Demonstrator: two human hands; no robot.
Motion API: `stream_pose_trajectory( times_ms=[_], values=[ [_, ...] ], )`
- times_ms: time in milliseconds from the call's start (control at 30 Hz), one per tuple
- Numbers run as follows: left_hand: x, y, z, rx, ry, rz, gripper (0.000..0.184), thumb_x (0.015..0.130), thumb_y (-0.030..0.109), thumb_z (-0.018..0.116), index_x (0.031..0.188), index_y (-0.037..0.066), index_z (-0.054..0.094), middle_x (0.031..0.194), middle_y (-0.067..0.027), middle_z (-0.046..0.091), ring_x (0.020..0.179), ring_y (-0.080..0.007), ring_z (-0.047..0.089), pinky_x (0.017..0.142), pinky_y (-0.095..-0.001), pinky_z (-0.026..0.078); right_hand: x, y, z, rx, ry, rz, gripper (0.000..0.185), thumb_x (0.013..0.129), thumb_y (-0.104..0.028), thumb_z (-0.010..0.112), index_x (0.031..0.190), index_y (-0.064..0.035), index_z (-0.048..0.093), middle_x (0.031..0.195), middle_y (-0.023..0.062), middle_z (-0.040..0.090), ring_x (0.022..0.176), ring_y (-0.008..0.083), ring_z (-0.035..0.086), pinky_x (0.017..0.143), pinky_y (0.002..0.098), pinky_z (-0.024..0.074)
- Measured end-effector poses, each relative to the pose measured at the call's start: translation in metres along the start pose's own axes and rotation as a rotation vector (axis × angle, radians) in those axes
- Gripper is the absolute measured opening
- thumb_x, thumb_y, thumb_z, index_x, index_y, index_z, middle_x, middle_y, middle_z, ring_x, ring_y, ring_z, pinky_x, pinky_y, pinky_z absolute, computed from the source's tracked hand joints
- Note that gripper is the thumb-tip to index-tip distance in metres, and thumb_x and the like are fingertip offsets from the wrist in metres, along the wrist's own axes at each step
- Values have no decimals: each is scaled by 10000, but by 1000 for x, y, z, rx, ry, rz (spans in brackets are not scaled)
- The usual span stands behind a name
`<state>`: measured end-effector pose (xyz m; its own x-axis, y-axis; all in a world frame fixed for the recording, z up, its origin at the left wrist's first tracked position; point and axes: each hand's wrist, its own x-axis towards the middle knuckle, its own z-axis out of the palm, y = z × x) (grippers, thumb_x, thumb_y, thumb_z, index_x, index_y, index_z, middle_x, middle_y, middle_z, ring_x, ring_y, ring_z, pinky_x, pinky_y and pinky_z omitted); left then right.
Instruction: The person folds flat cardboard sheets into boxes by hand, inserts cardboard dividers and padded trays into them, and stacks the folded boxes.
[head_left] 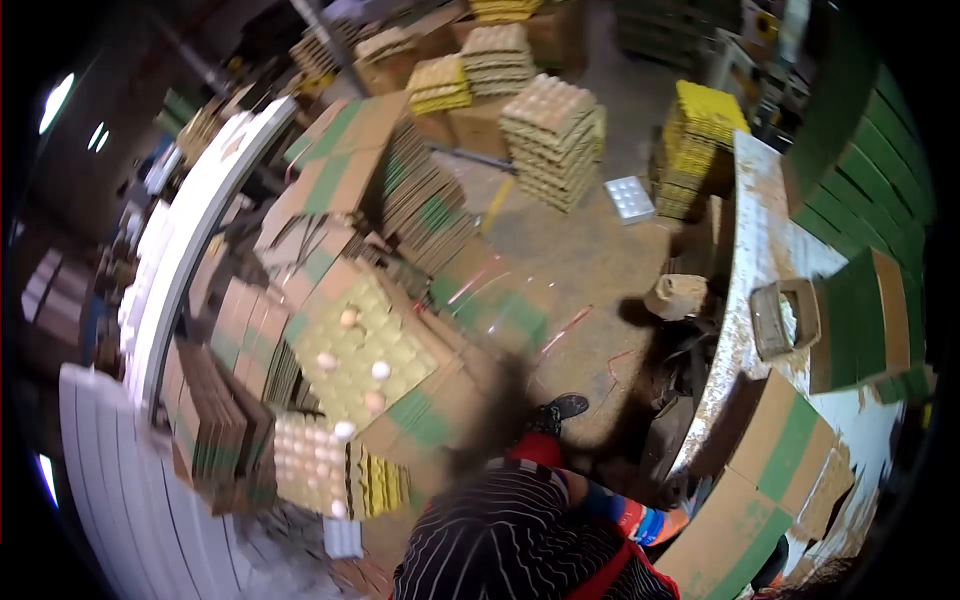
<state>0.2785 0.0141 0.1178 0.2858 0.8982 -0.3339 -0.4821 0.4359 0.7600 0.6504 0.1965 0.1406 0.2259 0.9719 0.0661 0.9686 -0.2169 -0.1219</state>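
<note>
A brown cardboard box piece with green stripes point(745, 480) slants across the lower right, over the worktop edge. My left hand point(677, 523), below a bright patterned sleeve, is at its near edge, with the fingers mostly hidden. A dark and reddish patch shows past the cardboard's lower right edge; it may be my right hand, but its fingers cannot be made out. Left of my body, an egg tray point(362, 350) carries a few loose eggs. Below it stands a stack of trays filled with eggs point(312, 468).
Folded cardboard boxes point(425, 190) pile up on the left. Stacked egg trays point(550, 135) and yellow trays point(692, 150) stand on the floor ahead. A white tray point(629, 200) lies between them. On the right worktop point(752, 225) are a small basket point(785, 318) and green-striped boxes point(862, 320).
</note>
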Motion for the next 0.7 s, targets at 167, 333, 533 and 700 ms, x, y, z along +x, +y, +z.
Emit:
stream_pose_trajectory(
  times_ms=[167,333,533,700],
  values=[
    [6,-3,28,65,73,121,454,767,294,531,1168,92,463,1146,-130,479,1049,-309,453,906,-401,365,40,6,-14,0,43,-62,483,863,-332,475,1241,-38,416,1217,141,463,1092,269,451,921,370,368],
    [2,35,43,487,344,547,422,751,225,585,1138,88,488,1122,-134,489,1033,-318,460,891,-398,374,35,-47,-73,-27,173,-404,506,866,-301,484,1281,-32,375,1280,172,407,1154,305,402,954,388,344],
    [5,124,54,1193,219,1136,577,680,298,623,1178,62,455,1209,-182,419,1155,-348,367,995,-481,253,-175,-194,-118,-358,-42,-632,936,647,-519,645,1336,-23,250,1344,214,284,1254,365,245,1043,445,188],
    [60,107,43,1565,-394,1015,810,617,565,594,1213,35,450,1297,-218,353,1250,-372,253,1032,-536,133,-210,-203,-129,-304,-297,-429,1115,525,-440,736,1352,14,143,1380,247,180,1294,379,137,1071,444,101]
  ],
)
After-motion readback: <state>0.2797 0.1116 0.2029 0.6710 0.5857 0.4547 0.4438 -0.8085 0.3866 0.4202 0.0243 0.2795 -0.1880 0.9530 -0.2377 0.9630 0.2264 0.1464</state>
